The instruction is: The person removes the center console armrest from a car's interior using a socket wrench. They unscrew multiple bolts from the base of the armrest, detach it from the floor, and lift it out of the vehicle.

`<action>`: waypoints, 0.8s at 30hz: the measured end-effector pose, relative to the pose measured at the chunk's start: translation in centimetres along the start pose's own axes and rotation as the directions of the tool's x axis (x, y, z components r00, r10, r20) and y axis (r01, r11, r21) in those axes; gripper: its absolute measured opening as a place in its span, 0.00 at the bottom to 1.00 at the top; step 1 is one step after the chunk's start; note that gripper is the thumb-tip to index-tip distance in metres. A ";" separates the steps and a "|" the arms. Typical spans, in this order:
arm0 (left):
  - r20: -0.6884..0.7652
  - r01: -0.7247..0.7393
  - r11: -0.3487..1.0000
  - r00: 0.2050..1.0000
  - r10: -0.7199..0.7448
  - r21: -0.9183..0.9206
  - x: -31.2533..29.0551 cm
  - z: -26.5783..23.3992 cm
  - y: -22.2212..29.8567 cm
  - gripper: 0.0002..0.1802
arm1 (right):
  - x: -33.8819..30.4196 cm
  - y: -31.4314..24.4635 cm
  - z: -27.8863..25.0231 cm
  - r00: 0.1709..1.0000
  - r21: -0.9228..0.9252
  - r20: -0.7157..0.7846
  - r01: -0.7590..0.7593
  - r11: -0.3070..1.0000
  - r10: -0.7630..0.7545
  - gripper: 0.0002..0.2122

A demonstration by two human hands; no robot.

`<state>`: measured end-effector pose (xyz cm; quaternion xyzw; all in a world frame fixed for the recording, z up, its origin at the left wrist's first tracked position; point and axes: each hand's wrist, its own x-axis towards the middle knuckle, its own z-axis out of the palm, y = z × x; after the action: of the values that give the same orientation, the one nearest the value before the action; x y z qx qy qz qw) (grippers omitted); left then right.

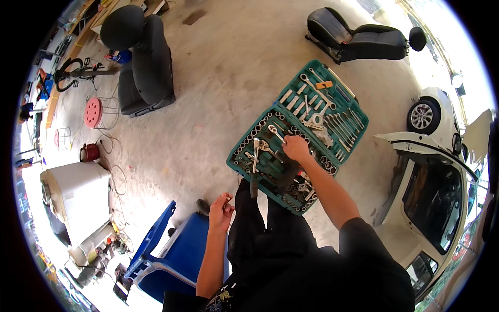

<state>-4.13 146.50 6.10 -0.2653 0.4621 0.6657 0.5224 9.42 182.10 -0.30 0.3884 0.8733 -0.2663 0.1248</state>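
An open green tool case [332, 170] lies in front of my legs, with sockets, wrenches and other tools in both halves. My right hand [297, 149] reaches into its near half, its fingers closed around the handle of a ratchet wrench [274, 130]. Beside it lies a second ratchet [265, 146]. A long-handled tool [254, 166] with a dark grip lies across the case's near left edge. My left hand [221, 212] is held up left of the case, fingers curled and pinched together; a small thing seems to be between them, too small to name.
A blue wheeled bin [189, 244] stands close by my left forearm. Two black car seats [150, 67] rest on the concrete floor farther off. A red-topped stool [93, 113] and a white cabinet-like box [78, 197] are at left. At right stands a white car [442, 182] with a door open.
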 end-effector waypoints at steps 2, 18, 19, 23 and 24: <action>0.046 -0.016 0.998 0.999 0.019 -0.053 0.3 1.1 -0.1 0.10 | -2.3 -0.2 -2.5 0.998 0.322 0.052 -0.047 0.946 0.032 0.14; 0.548 0.230 0.895 0.724 -0.420 0.382 -6.0 22.2 -17.8 0.13 | -35.4 -1.2 -6.9 0.869 0.922 -0.237 0.060 0.384 0.434 0.12; 0.512 0.219 0.894 0.755 -0.409 0.391 -6.1 22.9 -19.8 0.13 | -37.1 -0.2 -8.7 0.879 0.943 -0.112 -0.054 0.330 0.464 0.15; 0.288 0.371 0.736 0.747 -0.599 0.566 -4.7 23.8 -30.4 0.14 | -44.8 9.2 -7.4 0.774 0.995 -0.088 0.098 0.019 0.627 0.19; 0.285 0.408 0.668 0.677 -0.679 0.622 -6.2 25.0 -32.4 0.15 | -47.3 11.4 -7.6 0.738 0.995 -0.088 0.099 0.022 0.669 0.19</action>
<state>31.50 166.89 11.15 -0.0674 0.3653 0.3674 0.8527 49.39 163.81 21.87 0.6041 0.3456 -0.6151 -0.3705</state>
